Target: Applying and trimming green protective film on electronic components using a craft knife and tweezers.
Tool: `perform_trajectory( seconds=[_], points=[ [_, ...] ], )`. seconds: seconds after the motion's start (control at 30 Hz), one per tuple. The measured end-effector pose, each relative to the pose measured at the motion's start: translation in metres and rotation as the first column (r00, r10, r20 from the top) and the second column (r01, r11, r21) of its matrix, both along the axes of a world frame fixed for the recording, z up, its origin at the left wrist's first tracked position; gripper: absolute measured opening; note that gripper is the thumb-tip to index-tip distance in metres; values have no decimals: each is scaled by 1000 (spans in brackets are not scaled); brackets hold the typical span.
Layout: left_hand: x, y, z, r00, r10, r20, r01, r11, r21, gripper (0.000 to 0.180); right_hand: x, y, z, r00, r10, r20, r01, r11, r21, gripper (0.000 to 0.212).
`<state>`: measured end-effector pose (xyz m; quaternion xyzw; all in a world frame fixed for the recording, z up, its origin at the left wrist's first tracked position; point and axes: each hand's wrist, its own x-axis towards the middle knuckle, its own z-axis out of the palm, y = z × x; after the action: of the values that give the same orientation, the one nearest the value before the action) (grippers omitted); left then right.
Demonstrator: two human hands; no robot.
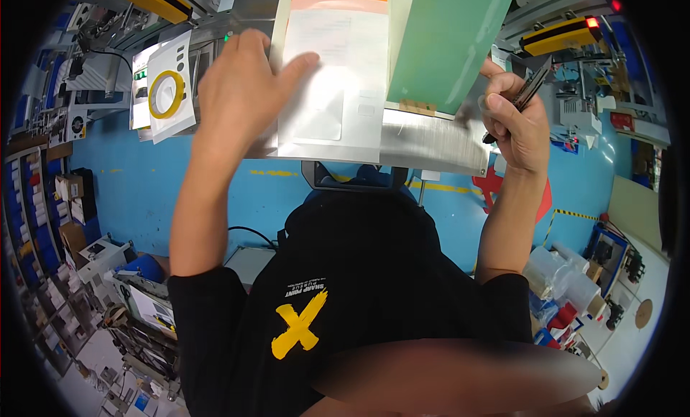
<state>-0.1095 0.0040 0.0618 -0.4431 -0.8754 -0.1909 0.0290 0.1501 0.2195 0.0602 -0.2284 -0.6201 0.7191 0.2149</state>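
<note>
My left hand [248, 83] rests flat on a white sheet of paper [338, 72] with an orange band at its top, the thumb pressing its left side. The sheet lies on a shiny metal work surface [431, 140]. My right hand [514, 119] is closed around a dark slim tool [528, 90] held like a pen, its tip pointing down toward the metal surface near the right edge. A green board [445, 43] stands between the paper and my right hand.
A roll of yellow tape [167, 94] hangs on a white card at the left. Yellow-black bars [564, 35] sit at the upper corners. Blue floor [144, 187] with yellow lines lies below. Shelves of parts line the left; plastic rolls [568, 277] stand at the right.
</note>
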Motion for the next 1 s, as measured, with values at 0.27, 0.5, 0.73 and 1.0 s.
perform_trajectory(
  seconds=[0.27,0.5,0.73,1.0],
  points=[
    [10,-3,-5,966,198,169,-194,980,-43,63,-4,4,-8,999,-17,28,18,998,-64,13],
    [14,-7,-13,969,143,202,-150,989,19,64,-2,3,-3,1000,-20,-14,19,999,-43,13],
    [22,1,-9,958,179,222,-184,983,2,66,2,7,-8,999,-50,9,50,998,-46,16],
    [17,6,-10,915,90,394,-157,978,140,45,5,3,-9,998,-55,10,55,998,-27,16]
  ],
)
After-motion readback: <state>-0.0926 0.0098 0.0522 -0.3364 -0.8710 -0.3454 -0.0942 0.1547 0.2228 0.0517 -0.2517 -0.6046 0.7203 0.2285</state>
